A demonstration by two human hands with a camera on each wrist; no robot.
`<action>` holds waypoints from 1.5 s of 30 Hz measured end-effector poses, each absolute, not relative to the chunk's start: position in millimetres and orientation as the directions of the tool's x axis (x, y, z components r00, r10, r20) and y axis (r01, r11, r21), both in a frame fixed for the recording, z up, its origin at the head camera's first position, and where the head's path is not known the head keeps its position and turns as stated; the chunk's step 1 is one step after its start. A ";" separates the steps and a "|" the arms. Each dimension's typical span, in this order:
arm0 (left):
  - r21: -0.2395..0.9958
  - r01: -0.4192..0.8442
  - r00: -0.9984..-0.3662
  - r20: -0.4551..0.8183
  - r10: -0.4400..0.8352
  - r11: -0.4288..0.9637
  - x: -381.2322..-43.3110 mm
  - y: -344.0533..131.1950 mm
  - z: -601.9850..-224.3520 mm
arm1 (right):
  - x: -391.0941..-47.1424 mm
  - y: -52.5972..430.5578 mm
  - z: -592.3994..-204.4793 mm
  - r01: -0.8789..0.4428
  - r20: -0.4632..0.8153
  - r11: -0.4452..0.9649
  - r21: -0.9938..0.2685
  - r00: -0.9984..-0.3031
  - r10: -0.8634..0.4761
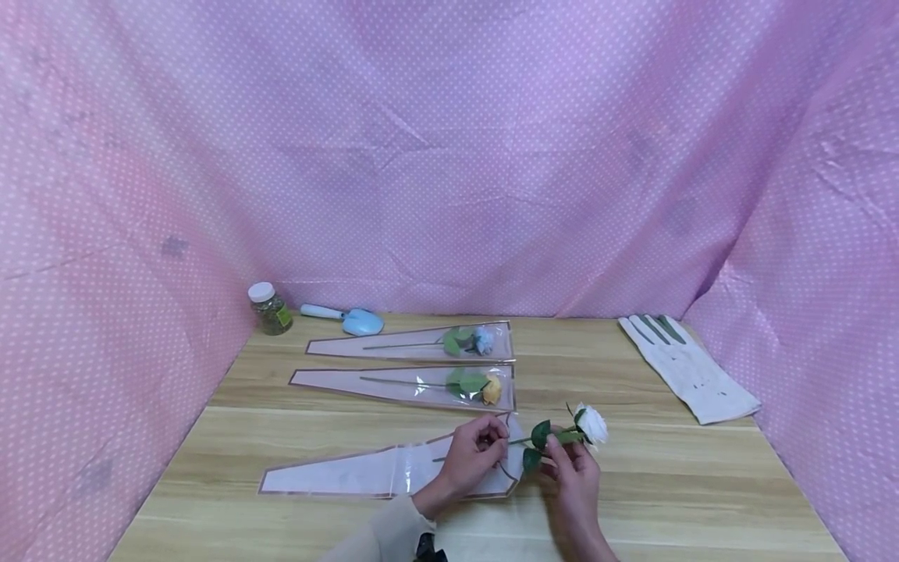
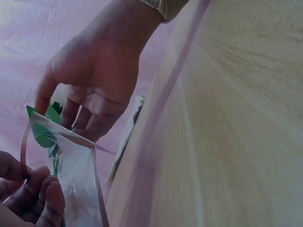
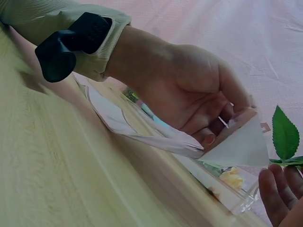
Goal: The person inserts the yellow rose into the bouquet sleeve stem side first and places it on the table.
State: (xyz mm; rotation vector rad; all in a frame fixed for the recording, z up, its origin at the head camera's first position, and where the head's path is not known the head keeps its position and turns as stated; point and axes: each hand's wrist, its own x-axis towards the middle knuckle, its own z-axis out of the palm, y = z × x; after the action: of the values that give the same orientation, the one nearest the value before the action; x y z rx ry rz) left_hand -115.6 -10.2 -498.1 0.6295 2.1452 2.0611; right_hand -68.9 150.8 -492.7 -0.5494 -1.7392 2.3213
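Observation:
My left hand (image 1: pixel 472 459) pinches the open mouth of a clear flower sleeve (image 1: pixel 330 478) with a brown border. In the left wrist view the fingers of this hand (image 2: pixel 35 198) hold the film's edge, and the mouth gapes. A white artificial rose (image 1: pixel 591 424) is in my right hand (image 1: pixel 577 478), gripped by the stem just below the bloom, among green leaves (image 1: pixel 531 459). Its stem runs left past the left hand into the sleeve; part of it is hidden behind that hand. In the right wrist view a leaf (image 3: pixel 285 133) stands above the right fingertips.
Behind lie two sleeves holding flowers, one with a yellow rose (image 1: pixel 492 389), one with a blue rose (image 1: pixel 484 340). At the back left are a light blue trowel (image 1: pixel 361 321) and a white-lidded jar (image 1: pixel 272 314). White gloves (image 1: pixel 691 375) lie at the right. Pink dotted cloth (image 1: pixel 449 195) surrounds the table.

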 end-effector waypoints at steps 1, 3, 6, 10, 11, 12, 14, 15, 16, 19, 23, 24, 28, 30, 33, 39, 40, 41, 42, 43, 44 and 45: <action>0.976 0.216 -0.911 0.203 0.360 -0.003 -115.7 -10.5 -498.4 | -68.5 151.9 -492.3 0.065 -0.175 -0.296 -0.953 -0.915 0.363; 0.978 0.209 -0.911 0.193 0.363 0.003 -115.8 -10.9 -499.2 | -68.4 153.1 -492.4 0.058 -0.166 -0.286 -0.956 -0.915 0.369; 0.978 0.210 -0.910 0.191 0.368 0.011 -115.8 -11.1 -498.9 | -68.8 153.6 -493.5 0.043 -0.151 -0.269 -0.962 -0.906 0.395; 0.972 0.233 -0.908 0.213 0.362 0.011 -115.4 -10.5 -497.4 | -68.6 153.0 -496.0 0.016 -0.120 -0.241 -0.970 -0.899 0.421; 0.971 0.240 -0.908 0.220 0.357 0.013 -115.2 -10.2 -496.8 | -68.5 152.6 -496.8 0.008 -0.113 -0.242 -0.970 -0.899 0.423; 0.969 0.245 -0.908 0.225 0.354 0.014 -115.1 -10.0 -496.3 | -68.2 152.1 -497.7 -0.001 -0.104 -0.238 -0.971 -0.899 0.425; 0.967 0.254 -0.909 0.234 0.346 0.014 -114.7 -9.4 -495.1 | -67.9 150.8 -499.7 -0.014 -0.094 -0.246 -0.969 -0.902 0.421; 0.965 0.261 -0.908 0.239 0.344 0.018 -114.5 -9.2 -494.4 | -67.9 149.8 -500.8 -0.022 -0.093 -0.262 -0.965 -0.904 0.416; 0.965 0.263 -0.908 0.241 0.343 0.019 -114.3 -9.0 -493.7 | -67.9 148.9 -501.9 -0.025 -0.093 -0.272 -0.962 -0.907 0.411; 0.962 0.273 -0.906 0.251 0.342 0.017 -113.6 -8.8 -491.6 | -67.6 146.0 -504.4 -0.027 -0.101 -0.314 -0.949 -0.918 0.383; 0.956 0.292 -0.900 0.266 0.346 0.023 -112.1 -8.9 -488.8 | -66.5 142.4 -505.8 -0.020 -0.104 -0.329 -0.944 -0.930 0.353; 0.955 0.297 -0.897 0.270 0.350 0.026 -111.5 -8.8 -488.0 | -66.2 141.7 -506.4 -0.018 -0.100 -0.317 -0.948 -0.930 0.354; 0.943 0.331 -0.882 0.294 0.367 0.039 -109.7 -7.8 -487.5 | -65.7 137.7 -507.6 0.014 -0.121 -0.273 -0.962 -0.917 0.379; 0.935 0.353 -0.873 0.312 0.373 0.043 -109.0 -6.9 -487.4 | -65.9 135.7 -508.2 0.026 -0.134 -0.271 -0.962 -0.911 0.389; 0.923 0.384 -0.861 0.341 0.378 0.041 -108.0 -6.7 -487.3 | -66.5 133.8 -508.3 0.024 -0.130 -0.257 -0.966 -0.906 0.402; 0.916 0.395 -0.843 0.332 0.423 0.068 -109.4 -10.6 -484.3 | -66.9 134.8 -508.2 0.020 -0.138 -0.269 -0.963 -0.894 0.426; 0.915 0.397 -0.840 0.330 0.430 0.074 -110.1 -12.3 -483.3 | -67.0 135.3 -508.1 0.023 -0.148 -0.282 -0.959 -0.890 0.431; 0.912 0.400 -0.839 0.328 0.434 0.085 -111.2 -14.2 -482.0 | -67.2 135.9 -507.9 0.028 -0.161 -0.298 -0.954 -0.886 0.434; 0.908 0.407 -0.838 0.328 0.437 0.099 -112.6 -16.5 -480.7 | -67.4 136.5 -507.7 0.030 -0.172 -0.312 -0.950 -0.882 0.438; 0.900 0.421 -0.835 0.334 0.438 0.116 -114.1 -19.2 -479.3 | -67.6 137.2 -507.3 0.035 -0.184 -0.326 -0.945 -0.879 0.439; 0.890 0.436 -0.832 0.341 0.438 0.135 -115.8 -22.2 -477.9 | -67.7 137.7 -506.7 0.037 -0.188 -0.330 -0.943 -0.878 0.440; 0.877 0.452 -0.830 0.346 0.438 0.163 -117.4 -25.4 -476.6 | -67.9 138.3 -506.3 0.038 -0.192 -0.334 -0.942 -0.877 0.441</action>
State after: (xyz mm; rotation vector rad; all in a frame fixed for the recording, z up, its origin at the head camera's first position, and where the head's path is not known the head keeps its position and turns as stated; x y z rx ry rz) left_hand -117.4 -25.4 -476.6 0.9200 2.4045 1.8204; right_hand -67.9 138.3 -506.3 -0.6186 -1.6364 2.2943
